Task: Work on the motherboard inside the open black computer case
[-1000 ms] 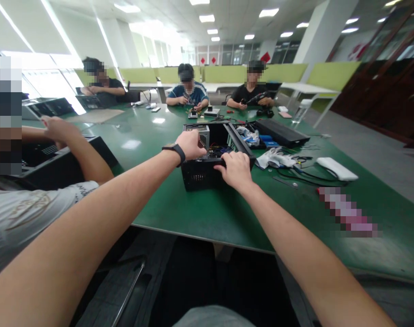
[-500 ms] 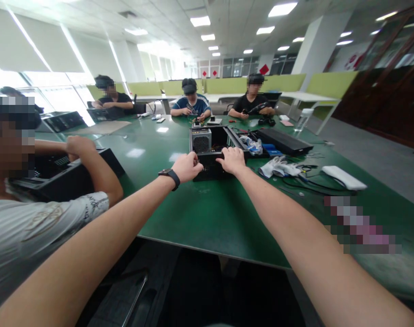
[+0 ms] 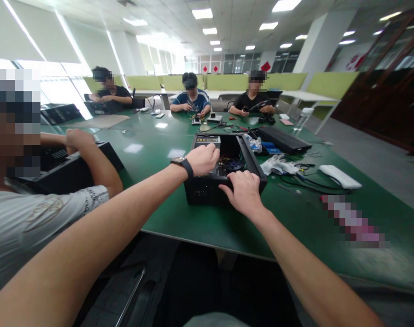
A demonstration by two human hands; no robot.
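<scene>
An open black computer case [image 3: 207, 194] stands on the green table [image 3: 159, 200] in front of me, with a grey power supply [image 3: 207, 138] at its far left inside. My left hand [image 3: 203, 160], a dark watch at its wrist, is over the case's left part with its fingers curled together; whatever they hold is hidden. My right hand [image 3: 243, 190] grips the near right edge of the case, fingers over the rim and thumb outside. Dark parts and thin wires [image 3: 232, 164] show inside the case between my hands.
White gloves [image 3: 278, 165], black cables [image 3: 302, 184], a white pouch [image 3: 339, 176] and a black panel [image 3: 282, 140] lie to the right, near a clear bottle [image 3: 304, 119]. A person [image 3: 50, 222] works at another case [image 3: 105, 159] close on the left. Others sit across the table.
The case has come nearer and tilts differently, showing more of its inside. My left hand has moved from its near edge to above its opening; my right hand has come nearer with the edge.
</scene>
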